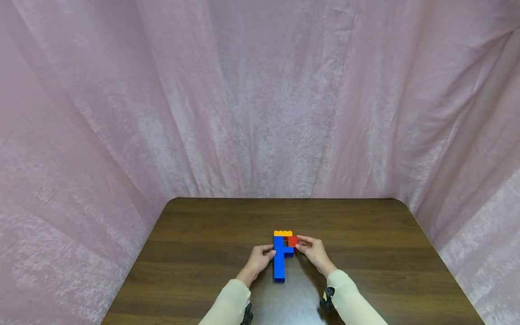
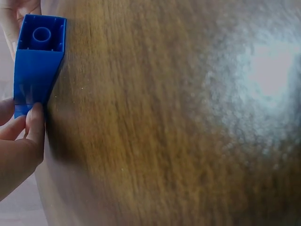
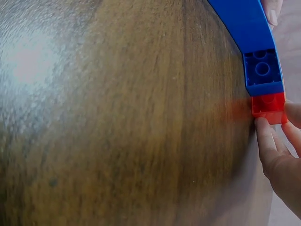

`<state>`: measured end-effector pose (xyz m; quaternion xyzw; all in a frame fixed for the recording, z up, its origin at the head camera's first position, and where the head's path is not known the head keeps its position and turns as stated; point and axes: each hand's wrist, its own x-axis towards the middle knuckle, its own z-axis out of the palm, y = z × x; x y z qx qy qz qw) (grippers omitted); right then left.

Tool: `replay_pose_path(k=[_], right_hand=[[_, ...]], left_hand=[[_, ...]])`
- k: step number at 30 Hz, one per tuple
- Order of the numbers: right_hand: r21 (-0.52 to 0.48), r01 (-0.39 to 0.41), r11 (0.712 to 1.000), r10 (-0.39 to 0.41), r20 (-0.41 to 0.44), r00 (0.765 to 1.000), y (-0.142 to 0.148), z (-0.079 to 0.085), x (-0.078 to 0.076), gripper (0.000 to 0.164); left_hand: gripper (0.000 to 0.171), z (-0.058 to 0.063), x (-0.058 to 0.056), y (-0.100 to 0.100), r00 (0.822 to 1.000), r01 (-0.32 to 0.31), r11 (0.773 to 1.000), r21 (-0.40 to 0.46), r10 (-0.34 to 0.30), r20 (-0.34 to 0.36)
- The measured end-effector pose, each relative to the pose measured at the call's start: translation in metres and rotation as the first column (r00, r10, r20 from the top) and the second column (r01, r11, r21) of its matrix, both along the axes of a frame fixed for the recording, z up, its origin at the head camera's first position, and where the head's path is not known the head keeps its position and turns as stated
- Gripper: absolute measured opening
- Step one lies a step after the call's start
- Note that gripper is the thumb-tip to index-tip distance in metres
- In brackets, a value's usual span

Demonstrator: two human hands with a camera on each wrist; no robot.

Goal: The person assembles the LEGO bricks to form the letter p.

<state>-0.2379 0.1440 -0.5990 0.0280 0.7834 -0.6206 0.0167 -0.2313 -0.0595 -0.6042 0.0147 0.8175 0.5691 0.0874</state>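
Observation:
On the table, toy building bricks form a letter-like shape. Its long blue column (image 1: 279,266) has a short blue arm (image 1: 289,251) on the right and a yellow-orange brick (image 1: 283,233) across the far end. My left hand (image 1: 258,260) pinches the column's left side; in the left wrist view, thumb and fingers lie around the blue bricks (image 2: 35,70), whose hollow end shows. Between thumb and fingers, my right hand (image 1: 314,253) holds a red brick (image 1: 292,241) at the shape's right side. In the right wrist view, the red brick (image 3: 268,104) sits against the blue arm's hollow end (image 3: 262,68).
The brown wood-grain table (image 1: 195,253) extends on both sides of the bricks. Pink curtains (image 1: 284,99) hang behind it and at the sides. A bright light reflection lies on the tabletop near the forearms. Dark wrist devices (image 1: 327,299) sit at both sleeves.

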Motion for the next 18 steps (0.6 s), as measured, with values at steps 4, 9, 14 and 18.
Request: replay_pose_path(k=[4,9,14,18], right_hand=[[0.005,0.000,1.000,0.001,-0.004,1.000,0.0009,-0.0003,0.0003,0.034],[-0.004,-0.003,1.000,0.002,-0.001,1.000,0.0010,0.0004,0.0004,0.035],[-0.034,-0.009,0.999,0.009,-0.001,1.000,0.0028,0.0026,0.0009,0.035],[-0.022,0.003,1.000,-0.003,-0.023,1.000,0.0066,0.0060,-0.0009,0.032]], left_hand=[[0.034,0.0014,-0.0006,-0.0006,1.000,0.004,1.000,0.003,-0.004,0.004],[0.033,0.0003,-0.0020,-0.0014,1.000,0.005,0.999,0.034,-0.004,-0.004],[0.027,0.0026,-0.0021,-0.0029,0.999,-0.036,0.988,0.153,0.037,-0.005],[0.021,0.0045,-0.0026,-0.0068,0.994,-0.073,0.975,0.208,0.088,-0.061]])
